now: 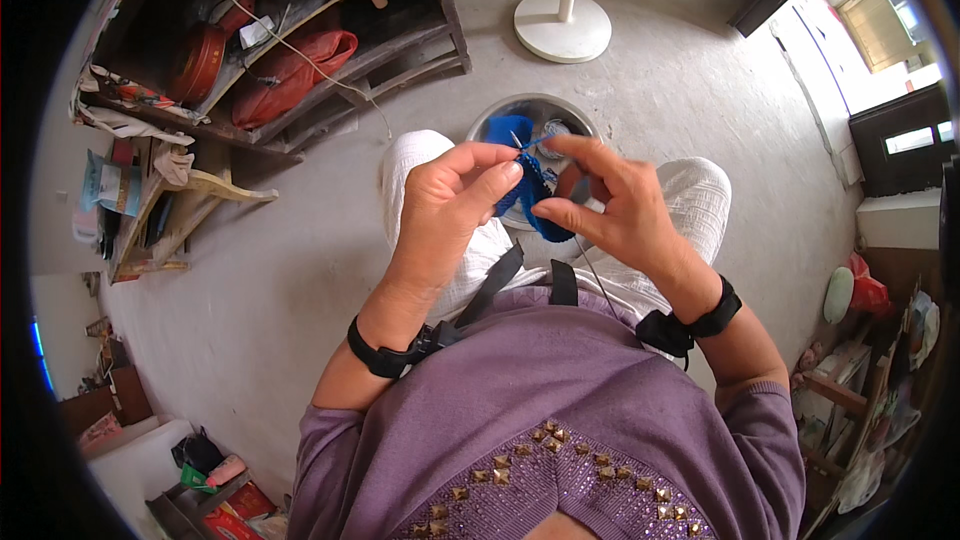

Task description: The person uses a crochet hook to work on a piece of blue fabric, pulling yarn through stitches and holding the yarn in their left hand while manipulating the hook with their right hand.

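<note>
Blue knitting (534, 199) hangs between my two hands, above a round metal basin. My left hand (469, 184) pinches its upper edge beside the pale tip of a knitting needle (516, 139). Blue yarn (536, 142) runs from that tip to the raised index finger of my right hand (611, 202). The right thumb lies against the knitting's right edge; the other right fingers are curled and partly hidden. A thin needle or cable (596, 277) slants down from the work toward my lap. In the metal basin (480, 109) lie a blue piece and a ball of light yarn (555, 136).
The basin stands on the concrete floor (315, 255) between my knees. Beyond it is a white round stand base (562, 26). A dark wooden cabinet (450, 7) with a red bag (300, 75) stands at upper left, a wooden stool (225, 184) below it. Shelving (840, 394) is at right.
</note>
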A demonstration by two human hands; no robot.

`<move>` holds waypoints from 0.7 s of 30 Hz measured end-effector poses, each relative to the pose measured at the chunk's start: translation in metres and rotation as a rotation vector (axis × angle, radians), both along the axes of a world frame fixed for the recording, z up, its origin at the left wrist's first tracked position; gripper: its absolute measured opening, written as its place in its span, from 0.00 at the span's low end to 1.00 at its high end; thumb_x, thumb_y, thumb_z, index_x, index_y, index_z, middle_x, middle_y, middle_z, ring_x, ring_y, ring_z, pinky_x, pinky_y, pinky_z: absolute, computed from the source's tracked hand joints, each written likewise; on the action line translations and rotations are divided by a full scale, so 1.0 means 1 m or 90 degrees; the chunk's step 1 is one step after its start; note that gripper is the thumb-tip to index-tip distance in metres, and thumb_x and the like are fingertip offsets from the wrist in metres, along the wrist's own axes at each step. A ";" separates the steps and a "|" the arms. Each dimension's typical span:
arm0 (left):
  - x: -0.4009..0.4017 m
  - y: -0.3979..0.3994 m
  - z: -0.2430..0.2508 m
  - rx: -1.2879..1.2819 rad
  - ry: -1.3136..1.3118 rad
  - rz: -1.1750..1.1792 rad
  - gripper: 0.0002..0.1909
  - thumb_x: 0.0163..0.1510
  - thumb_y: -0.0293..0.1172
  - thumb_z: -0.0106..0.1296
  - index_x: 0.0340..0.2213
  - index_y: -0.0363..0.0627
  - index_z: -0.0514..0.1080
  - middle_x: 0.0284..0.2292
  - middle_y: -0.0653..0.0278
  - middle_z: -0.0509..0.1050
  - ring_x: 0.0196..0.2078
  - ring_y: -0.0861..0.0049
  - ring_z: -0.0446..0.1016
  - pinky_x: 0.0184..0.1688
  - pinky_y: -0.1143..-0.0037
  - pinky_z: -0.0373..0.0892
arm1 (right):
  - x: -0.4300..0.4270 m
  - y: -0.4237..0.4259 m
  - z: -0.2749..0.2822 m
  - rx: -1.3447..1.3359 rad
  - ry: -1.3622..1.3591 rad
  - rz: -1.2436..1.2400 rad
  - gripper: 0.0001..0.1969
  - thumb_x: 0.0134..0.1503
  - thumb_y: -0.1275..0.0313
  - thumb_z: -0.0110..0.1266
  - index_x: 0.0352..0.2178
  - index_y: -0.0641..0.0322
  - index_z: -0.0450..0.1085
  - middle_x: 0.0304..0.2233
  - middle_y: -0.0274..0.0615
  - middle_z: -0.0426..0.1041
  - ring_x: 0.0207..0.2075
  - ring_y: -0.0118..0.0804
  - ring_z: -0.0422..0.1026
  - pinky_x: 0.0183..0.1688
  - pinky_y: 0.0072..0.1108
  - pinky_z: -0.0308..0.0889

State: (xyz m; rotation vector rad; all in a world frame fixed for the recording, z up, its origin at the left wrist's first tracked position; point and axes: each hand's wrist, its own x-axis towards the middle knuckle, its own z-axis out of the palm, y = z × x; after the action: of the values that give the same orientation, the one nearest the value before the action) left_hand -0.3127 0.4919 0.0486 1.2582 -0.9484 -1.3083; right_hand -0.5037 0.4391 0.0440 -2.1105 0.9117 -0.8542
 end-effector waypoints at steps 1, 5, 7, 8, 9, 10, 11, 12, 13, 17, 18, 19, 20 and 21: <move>0.001 0.000 -0.001 -0.009 0.014 0.011 0.08 0.54 0.27 0.55 0.36 0.38 0.74 0.25 0.73 0.72 0.20 0.95 0.59 0.22 0.90 0.54 | -0.001 0.005 -0.004 0.087 0.016 -0.002 0.23 0.45 0.67 0.66 0.44 0.60 0.69 0.19 0.39 0.71 0.17 0.31 0.67 0.21 0.21 0.63; 0.002 -0.002 -0.001 0.001 0.014 0.002 0.10 0.54 0.30 0.56 0.36 0.39 0.75 0.23 0.76 0.71 0.22 0.95 0.60 0.24 0.89 0.57 | -0.001 0.016 -0.017 0.137 -0.121 0.007 0.14 0.53 0.78 0.56 0.43 0.65 0.69 0.14 0.36 0.65 0.16 0.21 0.63 0.20 0.16 0.58; -0.002 -0.004 0.004 0.002 0.051 0.040 0.09 0.54 0.31 0.56 0.36 0.39 0.75 0.23 0.77 0.71 0.22 0.95 0.60 0.25 0.89 0.57 | -0.004 0.016 -0.013 0.158 -0.121 0.017 0.14 0.54 0.79 0.55 0.43 0.65 0.69 0.14 0.34 0.63 0.17 0.19 0.61 0.20 0.15 0.57; -0.002 -0.004 0.005 0.003 0.051 0.041 0.09 0.54 0.31 0.56 0.36 0.39 0.75 0.23 0.77 0.71 0.22 0.95 0.60 0.25 0.89 0.57 | -0.005 0.016 -0.011 0.179 -0.120 0.026 0.13 0.55 0.80 0.53 0.43 0.66 0.69 0.14 0.32 0.61 0.17 0.18 0.59 0.20 0.15 0.55; -0.003 -0.004 0.006 -0.009 0.053 0.046 0.09 0.54 0.31 0.56 0.36 0.39 0.75 0.23 0.77 0.71 0.22 0.95 0.60 0.25 0.89 0.57 | -0.007 0.016 -0.011 0.179 -0.120 0.026 0.13 0.55 0.80 0.53 0.43 0.66 0.69 0.14 0.32 0.61 0.17 0.18 0.59 0.20 0.15 0.55; -0.003 -0.004 0.006 -0.021 0.054 0.052 0.09 0.54 0.31 0.56 0.36 0.40 0.75 0.23 0.77 0.71 0.22 0.95 0.60 0.25 0.89 0.57 | -0.008 0.017 -0.010 0.197 -0.122 0.031 0.13 0.55 0.80 0.52 0.44 0.66 0.69 0.14 0.31 0.60 0.18 0.17 0.58 0.21 0.15 0.55; -0.001 -0.005 0.005 -0.021 0.054 0.053 0.09 0.54 0.31 0.56 0.36 0.40 0.75 0.23 0.77 0.71 0.22 0.95 0.60 0.25 0.89 0.57 | -0.009 0.017 -0.010 0.214 -0.124 0.036 0.13 0.56 0.80 0.51 0.44 0.67 0.69 0.15 0.30 0.59 0.18 0.17 0.57 0.21 0.15 0.54; 0.002 -0.005 0.005 -0.021 0.022 0.033 0.10 0.54 0.31 0.56 0.37 0.40 0.75 0.23 0.77 0.71 0.22 0.95 0.60 0.25 0.89 0.57 | -0.010 0.018 -0.008 0.214 -0.124 0.036 0.13 0.56 0.80 0.51 0.44 0.67 0.69 0.15 0.30 0.59 0.18 0.17 0.57 0.21 0.15 0.54; 0.005 -0.005 0.004 -0.021 -0.009 0.013 0.10 0.54 0.31 0.55 0.37 0.40 0.75 0.23 0.77 0.71 0.22 0.95 0.60 0.24 0.89 0.57 | -0.012 0.018 -0.004 0.254 -0.129 0.048 0.13 0.56 0.79 0.50 0.45 0.67 0.69 0.15 0.30 0.59 0.19 0.17 0.57 0.21 0.14 0.54; 0.008 -0.005 0.005 -0.002 0.002 0.000 0.10 0.54 0.31 0.55 0.38 0.40 0.75 0.23 0.77 0.71 0.22 0.95 0.60 0.24 0.89 0.57 | -0.016 0.016 0.002 0.318 -0.145 0.090 0.14 0.57 0.79 0.49 0.46 0.68 0.68 0.16 0.28 0.59 0.20 0.17 0.57 0.23 0.14 0.55; 0.007 -0.005 0.006 0.004 0.012 0.001 0.10 0.54 0.31 0.55 0.38 0.39 0.75 0.23 0.77 0.71 0.22 0.95 0.59 0.24 0.89 0.56 | -0.015 0.016 0.003 0.319 -0.145 0.090 0.14 0.57 0.79 0.49 0.46 0.68 0.68 0.16 0.28 0.59 0.20 0.17 0.57 0.23 0.14 0.55; 0.007 -0.005 0.006 0.010 0.021 0.002 0.10 0.54 0.31 0.55 0.37 0.39 0.76 0.22 0.77 0.71 0.22 0.95 0.59 0.24 0.90 0.56 | -0.014 0.015 0.005 0.316 -0.139 0.089 0.13 0.57 0.78 0.49 0.45 0.68 0.68 0.17 0.28 0.59 0.20 0.16 0.57 0.22 0.14 0.54; 0.007 -0.005 0.006 0.010 0.021 0.003 0.10 0.54 0.31 0.55 0.37 0.39 0.76 0.22 0.77 0.71 0.22 0.95 0.59 0.24 0.90 0.56 | -0.013 0.015 0.005 0.313 -0.133 0.088 0.13 0.57 0.78 0.49 0.45 0.69 0.68 0.17 0.28 0.59 0.20 0.16 0.57 0.22 0.14 0.53; 0.008 -0.005 0.005 0.010 0.027 -0.019 0.10 0.54 0.31 0.55 0.38 0.39 0.76 0.22 0.77 0.70 0.21 0.96 0.58 0.23 0.90 0.55 | -0.013 0.014 0.005 0.313 -0.133 0.087 0.13 0.57 0.78 0.49 0.45 0.69 0.68 0.17 0.28 0.59 0.20 0.16 0.57 0.22 0.14 0.53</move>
State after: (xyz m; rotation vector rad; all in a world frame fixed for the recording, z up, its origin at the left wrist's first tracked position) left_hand -0.3052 0.4865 0.0539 1.2282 -0.9323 -1.3623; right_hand -0.5169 0.4534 0.0492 -1.6064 0.7634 -0.6798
